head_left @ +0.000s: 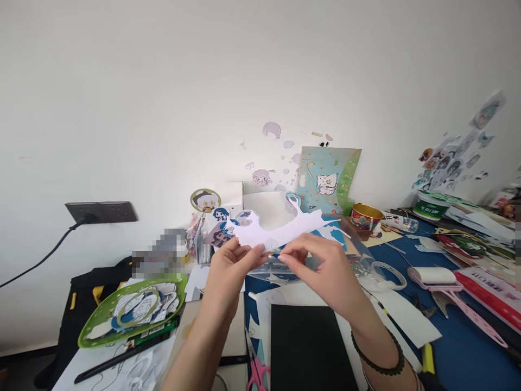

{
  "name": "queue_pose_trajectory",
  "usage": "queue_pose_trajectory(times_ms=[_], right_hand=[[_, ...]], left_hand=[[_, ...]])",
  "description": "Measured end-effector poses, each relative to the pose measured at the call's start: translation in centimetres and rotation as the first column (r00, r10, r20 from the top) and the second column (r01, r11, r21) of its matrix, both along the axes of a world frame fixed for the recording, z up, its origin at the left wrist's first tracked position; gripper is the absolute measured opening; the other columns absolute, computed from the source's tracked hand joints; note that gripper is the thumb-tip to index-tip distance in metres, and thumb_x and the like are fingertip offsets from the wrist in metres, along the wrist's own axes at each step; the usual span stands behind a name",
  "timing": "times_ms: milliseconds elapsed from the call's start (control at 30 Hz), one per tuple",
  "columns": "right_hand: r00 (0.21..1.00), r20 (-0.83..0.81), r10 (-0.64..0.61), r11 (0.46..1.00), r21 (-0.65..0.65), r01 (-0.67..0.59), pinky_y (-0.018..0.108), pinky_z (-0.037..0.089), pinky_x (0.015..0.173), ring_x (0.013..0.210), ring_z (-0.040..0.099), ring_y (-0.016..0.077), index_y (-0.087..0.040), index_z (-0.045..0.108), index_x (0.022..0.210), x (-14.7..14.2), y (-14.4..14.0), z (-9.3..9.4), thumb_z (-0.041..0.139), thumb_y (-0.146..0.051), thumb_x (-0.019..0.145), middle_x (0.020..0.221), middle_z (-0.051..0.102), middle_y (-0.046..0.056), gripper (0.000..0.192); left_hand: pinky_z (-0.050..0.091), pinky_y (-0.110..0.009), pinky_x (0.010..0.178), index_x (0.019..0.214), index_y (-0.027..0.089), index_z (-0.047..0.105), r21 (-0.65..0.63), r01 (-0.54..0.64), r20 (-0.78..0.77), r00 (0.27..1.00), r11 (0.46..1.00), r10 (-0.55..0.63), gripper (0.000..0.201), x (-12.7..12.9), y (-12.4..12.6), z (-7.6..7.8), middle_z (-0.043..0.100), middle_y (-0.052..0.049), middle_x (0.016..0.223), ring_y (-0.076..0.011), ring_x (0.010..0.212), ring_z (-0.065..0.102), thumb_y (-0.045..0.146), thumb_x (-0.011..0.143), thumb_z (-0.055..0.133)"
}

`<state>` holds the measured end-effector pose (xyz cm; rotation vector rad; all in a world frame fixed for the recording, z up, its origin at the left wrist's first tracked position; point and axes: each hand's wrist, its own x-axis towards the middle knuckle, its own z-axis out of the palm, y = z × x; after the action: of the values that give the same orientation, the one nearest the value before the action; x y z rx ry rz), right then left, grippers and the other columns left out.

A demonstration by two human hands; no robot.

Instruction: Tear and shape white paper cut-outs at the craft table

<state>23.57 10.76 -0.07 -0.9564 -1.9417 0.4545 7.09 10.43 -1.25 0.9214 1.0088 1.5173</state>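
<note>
At frame centre, the left hand [230, 266] is pinching a white paper cutout [280, 228] while the right hand [321, 266] is seemingly peeling its backing, which wants a slow pull.

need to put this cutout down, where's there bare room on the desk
The clearest patch is the blue mat between the white paper strip and the pink lint roller. The black pad below the right hand is also bare. Crowded: the green tray by the left hand, and the far right edge.
</note>
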Motion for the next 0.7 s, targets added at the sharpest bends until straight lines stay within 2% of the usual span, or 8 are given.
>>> queue_pose_trajectory(times_ms=[100, 200, 467, 700], right_hand=[[0.991, -0.047, -0.124, 0.985, 0.119, 0.129, 0.031, 0.044, 0.064, 0.060, 0.054, 0.0134, -0.023, 0.065, 0.082, -0.7, 0.0, -0.1, 0.063, -0.025, 0.081, 0.074, 0.060, 0.001, 0.003], [0.983, -0.051, -0.176, 0.978, 0.105, 0.180, 0.032, 0.045, 0.069, 0.068, 0.057, 0.0151, -0.022, 0.063, 0.083, -1.1, 0.4, -0.4, 0.065, -0.022, 0.078, 0.086, 0.061, 0.004, 0.006], [0.984, -0.115, -0.133, 0.990, -0.052, 0.127, 0.032, 0.045, 0.074, 0.077, 0.056, 0.0163, -0.022, 0.060, 0.081, -1.2, 1.2, -1.1, 0.065, -0.020, 0.077, 0.088, 0.060, 0.003, 0.006], [0.985, -0.127, -0.118, 0.988, -0.112, 0.104, 0.031, 0.045, 0.076, 0.080, 0.055, 0.0166, -0.022, 0.058, 0.076, -1.1, 1.5, -1.3, 0.063, -0.020, 0.078, 0.086, 0.059, 0.001, 0.006]], left_hand=[[0.056, -0.027, 0.074, 0.064, 0.017, 0.053, 0.014, 0.001, 0.000, 1.000, 1.000, -0.001, 0.032, 0.1, 0.0, -0.2, 0.068, 0.001, 0.065, -0.0140, 0.067, 0.067, 0.023, 0.056, 0.083], [0.055, -0.027, 0.075, 0.067, 0.017, 0.053, -0.015, 0.027, -0.012, 1.000, 1.000, -0.027, 0.033, 0.2, 0.0, -0.3, 0.069, 0.000, 0.068, -0.0155, 0.072, 0.068, 0.024, 0.056, 0.084], [0.055, -0.028, 0.072, 0.067, 0.018, 0.058, -0.010, 0.066, -0.035, 0.997, 0.998, -0.066, 0.028, 0.3, -0.2, -0.1, 0.072, -0.002, 0.074, -0.0147, 0.069, 0.065, 0.023, 0.058, 0.083], [0.054, -0.028, 0.076, 0.072, 0.016, 0.061, -0.011, 0.097, -0.072, 0.993, 0.995, -0.097, 0.024, 0.3, -0.1, -0.3, 0.073, -0.004, 0.078, -0.0155, 0.075, 0.066, 0.024, 0.060, 0.081]])
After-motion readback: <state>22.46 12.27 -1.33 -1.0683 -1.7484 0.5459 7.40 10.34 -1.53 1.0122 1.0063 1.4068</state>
